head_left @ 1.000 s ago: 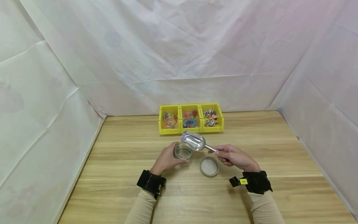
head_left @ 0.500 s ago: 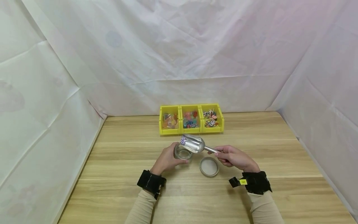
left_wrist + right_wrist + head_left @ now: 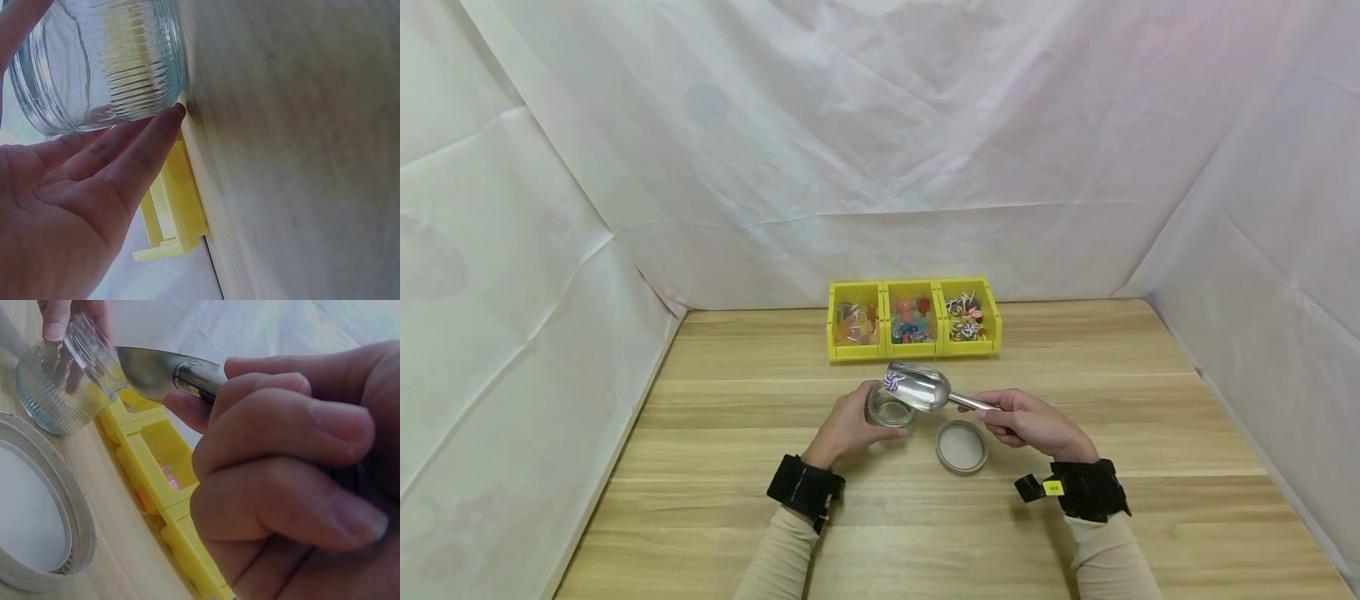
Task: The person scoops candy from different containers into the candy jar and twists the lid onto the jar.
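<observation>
The scoop [image 3: 929,392] is gleaming silver, its nine-o'clock candy [image 3: 892,381] is showing purple-and-white swirls, and twelve-o'clock bins [image 3: 912,351] are showing yellow.

The jar [image 3: 134,69] is clear, shiny glass with bumpy ridges round its side. The scoop [image 3: 922,388] is smooth, shiny metal. The lid [image 3: 962,447] has a dull rim and a smooth, flat middle. The far bins [image 3: 912,350] look like smooth yellow plastic. The table [image 3: 715,500] looks like wood, with streaky grain. The far sheet [image 3: 880,125] is crinkly, and the near sleeves [image 3: 778,558] are dull cloth.
</observation>
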The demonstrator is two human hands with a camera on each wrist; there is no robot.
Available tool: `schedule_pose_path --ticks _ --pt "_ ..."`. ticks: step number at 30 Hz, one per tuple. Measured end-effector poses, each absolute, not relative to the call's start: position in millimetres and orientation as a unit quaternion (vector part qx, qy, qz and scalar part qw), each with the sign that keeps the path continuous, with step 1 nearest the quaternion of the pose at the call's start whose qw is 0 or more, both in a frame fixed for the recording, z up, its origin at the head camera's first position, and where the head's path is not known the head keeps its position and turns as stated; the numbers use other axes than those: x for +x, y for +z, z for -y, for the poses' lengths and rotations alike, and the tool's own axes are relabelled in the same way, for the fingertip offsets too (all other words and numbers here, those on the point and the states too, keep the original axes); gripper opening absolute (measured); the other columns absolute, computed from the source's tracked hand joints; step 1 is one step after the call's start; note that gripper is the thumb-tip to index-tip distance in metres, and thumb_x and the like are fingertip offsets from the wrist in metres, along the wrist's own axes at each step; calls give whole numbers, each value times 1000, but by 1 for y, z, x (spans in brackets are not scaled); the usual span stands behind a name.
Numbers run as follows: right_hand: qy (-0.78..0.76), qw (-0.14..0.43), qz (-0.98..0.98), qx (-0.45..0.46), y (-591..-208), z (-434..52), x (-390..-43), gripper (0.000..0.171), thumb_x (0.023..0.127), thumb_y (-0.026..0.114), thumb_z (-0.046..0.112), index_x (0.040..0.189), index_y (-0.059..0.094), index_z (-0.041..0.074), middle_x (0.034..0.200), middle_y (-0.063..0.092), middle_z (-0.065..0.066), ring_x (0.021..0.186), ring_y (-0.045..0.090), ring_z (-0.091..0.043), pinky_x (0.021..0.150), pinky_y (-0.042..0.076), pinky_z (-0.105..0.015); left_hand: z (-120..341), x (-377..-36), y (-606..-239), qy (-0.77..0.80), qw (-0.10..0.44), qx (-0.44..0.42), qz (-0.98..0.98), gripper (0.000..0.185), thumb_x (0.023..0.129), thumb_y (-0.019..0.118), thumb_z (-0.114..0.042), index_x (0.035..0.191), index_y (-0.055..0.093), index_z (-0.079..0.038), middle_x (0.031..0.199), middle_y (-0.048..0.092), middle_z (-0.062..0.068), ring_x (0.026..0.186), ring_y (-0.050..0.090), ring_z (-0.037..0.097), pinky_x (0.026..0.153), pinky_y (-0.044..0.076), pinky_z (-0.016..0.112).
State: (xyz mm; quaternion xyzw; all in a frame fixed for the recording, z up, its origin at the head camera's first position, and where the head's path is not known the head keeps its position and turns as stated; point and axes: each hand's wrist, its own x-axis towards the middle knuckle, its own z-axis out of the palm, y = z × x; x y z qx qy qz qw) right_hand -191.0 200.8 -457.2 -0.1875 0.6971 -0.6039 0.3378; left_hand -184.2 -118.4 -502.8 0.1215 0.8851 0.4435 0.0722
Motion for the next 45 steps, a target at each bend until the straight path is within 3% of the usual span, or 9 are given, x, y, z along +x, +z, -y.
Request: schedule_pose_path --ticks 24,32,45 --pt "-605 331 -694 -205 -458 -201 -189 36 104 52 22 129 56 -3 65 40 4 52 33 -6 45 22 -23 117 -183 -502 446 72 124 -883 83 70 91 -37 138 50 -11 132 62 9 121 58 27 103 46 48" --pt "-602 327 -698 -209 -455 -200 -186 34 106 46 14 131 53 -7 65 39 3 52 32 -6 45 22 -23 117 -182 -501 445 73 123 -884 83 69 91 -36 138 51 -11 131 62 9 120 59 27 102 47 47" --pt "-600 329 -700 -203 -452 -199 -189 37 105 51 20 131 53 -6 66 40 3 53 33 -6 46 22 -23 118 -184 -502 444 67 129 -884 86 69 90 -39 140 49 -12 131 62 8 121 58 27 103 47 46"
